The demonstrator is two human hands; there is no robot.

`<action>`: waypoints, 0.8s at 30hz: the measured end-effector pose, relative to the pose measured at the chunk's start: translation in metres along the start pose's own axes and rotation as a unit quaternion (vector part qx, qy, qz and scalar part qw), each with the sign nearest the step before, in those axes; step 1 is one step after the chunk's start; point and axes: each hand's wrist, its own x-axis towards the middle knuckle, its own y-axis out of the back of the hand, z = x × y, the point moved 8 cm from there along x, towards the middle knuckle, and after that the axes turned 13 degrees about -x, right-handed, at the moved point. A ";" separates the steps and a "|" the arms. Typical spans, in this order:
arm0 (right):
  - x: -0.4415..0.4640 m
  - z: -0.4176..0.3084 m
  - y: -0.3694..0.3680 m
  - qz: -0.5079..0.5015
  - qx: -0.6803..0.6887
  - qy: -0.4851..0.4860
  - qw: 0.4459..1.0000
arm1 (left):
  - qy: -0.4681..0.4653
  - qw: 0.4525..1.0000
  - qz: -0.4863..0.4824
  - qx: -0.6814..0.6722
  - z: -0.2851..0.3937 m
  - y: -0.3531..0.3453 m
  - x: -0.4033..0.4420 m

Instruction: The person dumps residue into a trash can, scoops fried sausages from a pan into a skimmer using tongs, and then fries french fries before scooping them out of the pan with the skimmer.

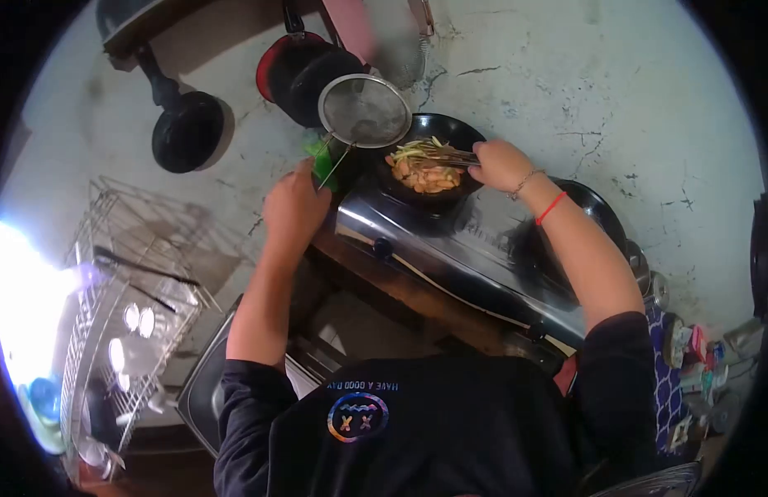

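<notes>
A: What writing can you read from your remote post?

B: Through the head camera I read "HAVE A GOOD DAY" on the black shirt (483,422), on the near side of the gas stove (483,253). The letters are upside down for me, and beside them is a colourful round face print (357,417) with X-shaped eyes. Right of the stove, labels on the small containers (702,352) are too small for me to read.

A: And what do the hands hold?

B: The left hand (297,199), at the stove's left end, has its fingers closed around the wire handle of a mesh strainer (365,112). The right hand (501,166) grips metal tongs (450,157) over the stove's left side, their tips at the pale-green strips and orange-brown pieces of food (429,178) in the black wok (454,128). The strainer overlaps the wok's left edge in my view; I cannot tell if they touch.

A: Does something stand in the way?

B: Yes, the right forearm partly covers a dark pan (595,203) at the stove's right side. Well left of the stove I see a wire dish rack (110,306) and a hanging frying pan (187,132). A patterned cloth (664,389) lies to its right.
</notes>
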 end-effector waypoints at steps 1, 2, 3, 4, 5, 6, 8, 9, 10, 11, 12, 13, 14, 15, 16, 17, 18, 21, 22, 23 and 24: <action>0.005 -0.002 -0.005 -0.011 -0.003 0.001 1.000 | -0.007 1.000 0.001 -0.022 -0.005 0.000 0.004; 0.010 -0.005 -0.011 -0.022 -0.005 0.003 1.000 | -0.011 0.999 0.002 -0.043 -0.011 0.000 0.007; 0.017 -0.008 -0.014 -0.028 -0.006 0.002 1.000 | -0.010 0.999 -0.004 -0.047 -0.017 -0.001 0.010; 0.024 -0.008 -0.017 -0.046 -0.004 -0.004 0.999 | -0.009 0.999 -0.011 -0.050 -0.020 -0.003 0.013; 0.030 -0.008 -0.019 -0.063 0.000 -0.010 0.998 | -0.009 0.998 -0.020 -0.053 -0.023 -0.004 0.015; 0.033 -0.007 -0.022 -0.081 0.003 -0.016 0.997 | -0.009 0.998 -0.029 -0.056 -0.024 -0.005 0.016; 0.033 -0.010 -0.025 -0.104 0.010 -0.027 0.994 | -0.011 0.997 -0.044 -0.058 -0.028 -0.007 0.016; 0.034 -0.014 -0.023 -0.107 0.003 -0.032 0.994 | -0.008 0.997 -0.046 -0.061 -0.030 -0.005 0.016; 0.034 -0.019 -0.021 -0.110 -0.005 -0.037 0.993 | -0.004 0.997 -0.048 -0.064 -0.032 -0.004 0.015; 0.034 -0.023 -0.019 -0.113 -0.013 -0.041 0.993 | 0.000 0.997 -0.049 -0.067 -0.034 -0.004 0.014; 0.032 -0.025 -0.020 -0.115 -0.021 -0.045 0.992 | 0.003 0.996 -0.049 -0.071 -0.036 -0.004 0.013; 0.031 -0.025 -0.022 -0.118 -0.020 -0.048 0.992 | 0.002 0.996 -0.053 -0.071 -0.037 -0.005 0.012; 0.031 -0.023 -0.025 -0.121 -0.009 -0.061 0.991 | -0.008 0.997 -0.055 -0.061 -0.037 -0.006 0.011; 0.031 -0.020 -0.028 -0.122 0.001 -0.074 0.990 | -0.019 0.997 -0.056 -0.050 -0.036 -0.006 0.010; 0.030 -0.017 -0.030 -0.123 0.011 -0.087 0.989 | -0.029 0.997 -0.058 -0.040 -0.034 -0.007 0.009; 0.030 -0.013 -0.029 -0.123 0.020 -0.099 0.987 | -0.040 0.997 -0.057 -0.031 -0.032 -0.007 0.009; 0.028 -0.010 -0.027 -0.122 0.019 -0.102 0.987 | -0.042 0.997 -0.057 -0.032 -0.030 -0.007 0.009; 0.013 0.013 -0.024 -0.164 0.129 -0.184 0.961 | -0.072 0.995 -0.018 0.071 -0.019 -0.011 0.005; 0.007 0.018 -0.023 -0.176 0.166 -0.210 0.947 | -0.082 0.991 -0.004 0.105 -0.016 -0.013 0.004; 0.003 0.021 -0.018 -0.174 0.165 -0.212 0.947 | -0.083 0.991 -0.003 0.104 -0.014 -0.016 0.005; -0.001 0.025 -0.010 -0.149 0.203 -0.226 0.941 | -0.097 0.990 -0.008 0.107 -0.010 -0.020 0.009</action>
